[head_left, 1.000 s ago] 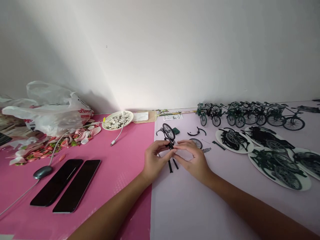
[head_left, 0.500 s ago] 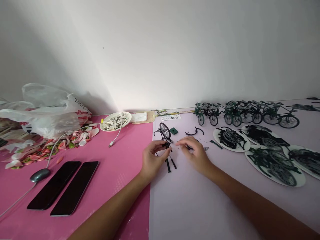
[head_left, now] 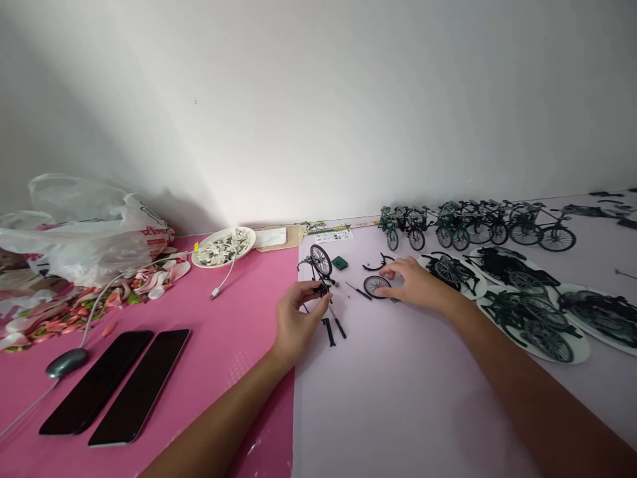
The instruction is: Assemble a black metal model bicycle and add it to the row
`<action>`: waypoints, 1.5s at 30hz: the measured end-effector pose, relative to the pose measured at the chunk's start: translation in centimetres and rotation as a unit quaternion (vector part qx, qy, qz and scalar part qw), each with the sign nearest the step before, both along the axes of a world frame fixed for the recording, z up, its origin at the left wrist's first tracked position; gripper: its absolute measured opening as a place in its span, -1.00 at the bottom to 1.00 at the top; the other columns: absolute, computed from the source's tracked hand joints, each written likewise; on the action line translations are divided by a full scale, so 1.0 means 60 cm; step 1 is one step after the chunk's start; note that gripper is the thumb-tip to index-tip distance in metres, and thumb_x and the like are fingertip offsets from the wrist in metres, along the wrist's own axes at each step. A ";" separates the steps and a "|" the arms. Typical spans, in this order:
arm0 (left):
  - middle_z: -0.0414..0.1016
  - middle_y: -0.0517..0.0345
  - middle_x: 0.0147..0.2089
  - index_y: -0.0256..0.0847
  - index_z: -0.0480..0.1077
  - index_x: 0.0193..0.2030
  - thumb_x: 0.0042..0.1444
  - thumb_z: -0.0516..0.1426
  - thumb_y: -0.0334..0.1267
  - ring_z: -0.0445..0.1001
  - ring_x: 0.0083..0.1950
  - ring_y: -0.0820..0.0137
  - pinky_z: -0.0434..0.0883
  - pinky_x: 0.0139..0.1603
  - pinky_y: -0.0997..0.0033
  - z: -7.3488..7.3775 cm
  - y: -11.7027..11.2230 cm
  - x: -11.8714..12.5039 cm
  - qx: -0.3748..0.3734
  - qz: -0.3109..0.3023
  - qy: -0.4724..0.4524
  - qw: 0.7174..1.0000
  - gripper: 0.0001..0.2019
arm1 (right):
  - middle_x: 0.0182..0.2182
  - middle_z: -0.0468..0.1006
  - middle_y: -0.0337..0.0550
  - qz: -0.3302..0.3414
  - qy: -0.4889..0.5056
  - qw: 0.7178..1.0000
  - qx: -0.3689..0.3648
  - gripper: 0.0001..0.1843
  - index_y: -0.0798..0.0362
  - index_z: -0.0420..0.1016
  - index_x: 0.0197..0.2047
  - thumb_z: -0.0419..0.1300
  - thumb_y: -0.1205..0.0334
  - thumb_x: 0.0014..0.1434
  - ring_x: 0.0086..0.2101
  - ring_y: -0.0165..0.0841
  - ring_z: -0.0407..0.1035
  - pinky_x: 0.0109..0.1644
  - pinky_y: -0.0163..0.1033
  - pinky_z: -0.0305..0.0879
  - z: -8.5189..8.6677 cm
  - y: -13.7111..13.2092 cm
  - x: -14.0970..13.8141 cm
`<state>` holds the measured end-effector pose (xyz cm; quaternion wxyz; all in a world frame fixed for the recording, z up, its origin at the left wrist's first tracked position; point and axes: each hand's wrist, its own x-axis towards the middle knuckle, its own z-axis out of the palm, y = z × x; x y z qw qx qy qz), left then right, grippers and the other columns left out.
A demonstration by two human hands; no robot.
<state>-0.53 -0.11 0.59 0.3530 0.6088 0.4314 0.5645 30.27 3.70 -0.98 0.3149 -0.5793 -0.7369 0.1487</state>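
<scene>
My left hand [head_left: 294, 320] pinches the black frame of a small model bicycle [head_left: 321, 279], whose one fitted wheel [head_left: 321, 259] stands up behind the fingers. Two black stand pieces [head_left: 332, 329] lie just right of that hand. My right hand [head_left: 414, 283] reaches out to the right, its fingers curled down over the table beside a loose spoked wheel [head_left: 375, 286]. A thin black rod [head_left: 358, 291] lies between the two hands, and curved black mudguard pieces [head_left: 377, 263] lie behind the wheel.
Finished model bicycles [head_left: 472, 226] line the wall at right; white plates [head_left: 535, 315] hold heaps of bicycle parts. On the pink mat lie two dark phones [head_left: 112, 385], a mouse [head_left: 66, 362], a bowl of small parts [head_left: 222, 245], a plastic bag [head_left: 84, 229] and a small green part [head_left: 340, 263].
My right hand has left the bicycle frame and moved right and away to the loose wheel. My left hand still holds the frame. The view has shifted slightly.
</scene>
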 end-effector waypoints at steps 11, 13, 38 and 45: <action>0.64 0.04 -0.15 -0.21 0.58 -0.10 0.05 0.40 -0.13 0.64 -0.13 0.30 0.63 0.06 0.20 -0.003 0.008 -0.004 -0.007 0.004 -0.005 1.000 -0.69 | 0.02 0.51 -0.04 -0.001 -0.007 0.993 -0.116 -0.73 -0.08 0.61 -0.11 0.35 -0.01 0.18 0.05 -0.07 0.43 0.12 -0.02 0.40 0.028 -0.014 -0.005; 0.64 0.02 -0.16 -0.21 0.57 -0.10 0.03 0.41 -0.12 0.64 -0.13 0.29 0.63 0.07 0.18 -0.003 0.011 -0.005 -0.020 0.006 -0.017 1.000 -0.67 | -0.05 0.53 -0.02 -0.006 -0.010 0.997 -0.080 -0.82 -0.05 0.60 -0.14 0.25 0.07 0.27 0.04 -0.06 0.43 0.11 0.03 0.40 0.025 -0.012 -0.008; 0.65 -0.06 -0.10 -0.26 0.54 -0.09 -0.05 0.43 -0.04 0.61 -0.06 0.21 0.57 0.07 0.13 0.002 0.059 -0.039 -0.072 0.081 -0.103 0.989 -0.55 | 0.10 0.57 -0.01 0.001 -0.080 0.993 0.082 -0.71 -0.05 0.60 -0.01 0.06 0.17 0.38 0.22 0.02 0.27 0.27 0.26 0.27 -0.021 0.015 -0.015; 0.63 -0.05 -0.11 -0.24 0.53 -0.09 -0.04 0.41 -0.01 0.58 -0.12 0.25 0.55 -0.03 0.19 -0.011 0.065 -0.040 -0.054 0.070 -0.094 0.992 -0.55 | 0.08 0.55 -0.01 0.009 -0.074 0.992 0.106 -0.71 -0.05 0.60 -0.02 0.05 0.18 0.40 0.20 0.01 0.28 0.28 0.23 0.27 -0.016 0.010 -0.034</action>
